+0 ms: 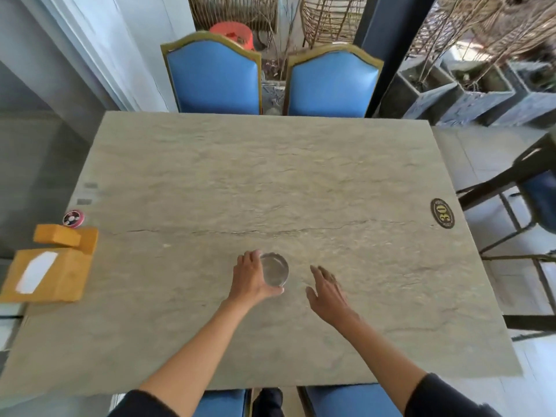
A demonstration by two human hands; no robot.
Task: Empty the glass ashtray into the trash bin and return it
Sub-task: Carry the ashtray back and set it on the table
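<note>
A round clear glass ashtray (275, 269) rests on the stone table (270, 182), near the front middle. My left hand (251, 276) wraps around its left side, fingers over the far rim and thumb under the near rim. The ashtray looks clear inside. My right hand (326, 291) hovers flat just to the right of it, fingers spread, holding nothing. No trash bin shows in this view.
An orange tissue box (45, 273) and an orange block (67, 237) sit at the table's left edge, with a small round pink tin (73, 218) behind them. An oval number plate (442, 212) lies at the right. Blue chairs (215, 76) stand at the far and near sides.
</note>
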